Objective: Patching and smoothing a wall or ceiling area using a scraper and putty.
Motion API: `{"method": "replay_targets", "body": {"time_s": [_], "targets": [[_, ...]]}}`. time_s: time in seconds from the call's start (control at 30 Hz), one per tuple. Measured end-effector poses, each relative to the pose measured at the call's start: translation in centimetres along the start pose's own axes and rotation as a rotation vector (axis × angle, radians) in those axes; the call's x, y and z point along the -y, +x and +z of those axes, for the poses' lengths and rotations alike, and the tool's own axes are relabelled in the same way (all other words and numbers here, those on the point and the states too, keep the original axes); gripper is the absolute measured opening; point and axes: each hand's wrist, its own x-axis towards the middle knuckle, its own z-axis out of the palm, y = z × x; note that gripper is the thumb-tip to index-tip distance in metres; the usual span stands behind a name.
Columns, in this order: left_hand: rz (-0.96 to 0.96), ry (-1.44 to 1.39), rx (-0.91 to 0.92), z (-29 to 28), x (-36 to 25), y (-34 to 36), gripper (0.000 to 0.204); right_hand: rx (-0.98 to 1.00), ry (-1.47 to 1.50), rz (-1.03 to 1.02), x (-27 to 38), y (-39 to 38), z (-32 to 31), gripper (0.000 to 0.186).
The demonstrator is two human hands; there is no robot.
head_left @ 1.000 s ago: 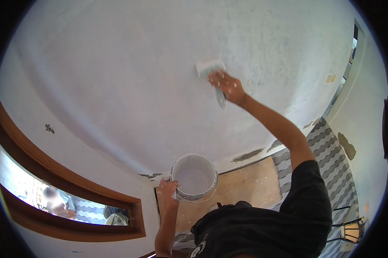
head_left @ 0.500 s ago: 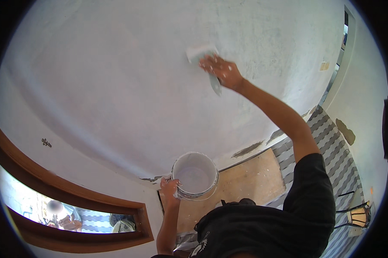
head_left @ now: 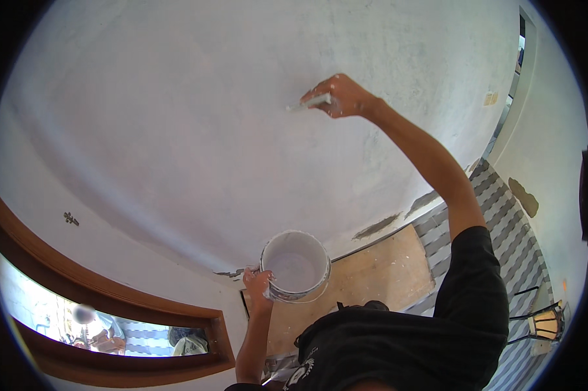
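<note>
My left hand (head_left: 259, 284), spotted with white, grips the rim and side of a round white paint bucket (head_left: 295, 246) with a wire bail. Whitish paint shows in the bottom of the bucket. Higher up, my right hand (head_left: 341, 96), flecked with white, is closed around a pale, wide flat paintbrush (head_left: 317, 101). The brush is seen nearly edge-on, its head toward the left and its handle mostly hidden by my hand. It is at the large whitish wall (head_left: 177, 130); whether its tip touches the wall I cannot tell.
A tan board (head_left: 388, 267) lies on the patterned tile floor (head_left: 479, 202) below. Bare grey patches (head_left: 377, 225) mark the wall's foot. A brown wooden frame (head_left: 112, 293) is at left, with a person (head_left: 102, 335) beyond it. At right stand a small chair (head_left: 545, 324) and another wall.
My right hand has turned over, so the brush changes from face-on to nearly edge-on, its head slightly lower. My left hand and the bucket stay in place.
</note>
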Motion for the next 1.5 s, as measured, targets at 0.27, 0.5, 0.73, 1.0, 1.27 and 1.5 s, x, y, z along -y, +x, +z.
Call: {"method": "replay_targets", "body": {"time_s": [0.27, 0.5, 0.73, 1.0, 1.27, 1.5], "targets": [[-0.054, 0.006, -0.018, -0.6, 1.7, 0.5, 0.032, -0.445, -0.247, -0.146, 1.7, 2.1, -4.4, 0.052], [-0.099, -0.063, 0.006, -0.8, 1.9, 0.1, 0.037, -0.494, -0.435, -0.134, 1.6, -2.7, 6.0, 0.037], [-0.07, -0.018, -0.044, -0.7, 3.5, 0.7, 0.04, 0.005, -0.104, 0.009, 3.4, -5.3, 6.2, 0.046], [-0.169, 0.097, -0.063, 0.3, 2.3, -0.2, 0.039, -0.253, -0.325, 0.002, 0.8, 5.9, -3.4, 0.019], [-0.15, -0.046, -0.045, 3.7, -1.2, -4.9, 0.027, -0.654, -0.388, -0.187, 3.0, 12.7, -14.8, 0.035], [-0.12, -0.095, -0.216, 4.3, -1.4, -8.7, 0.03, -0.698, -0.638, -0.234, 0.4, 8.5, -0.1, 0.038]]}}
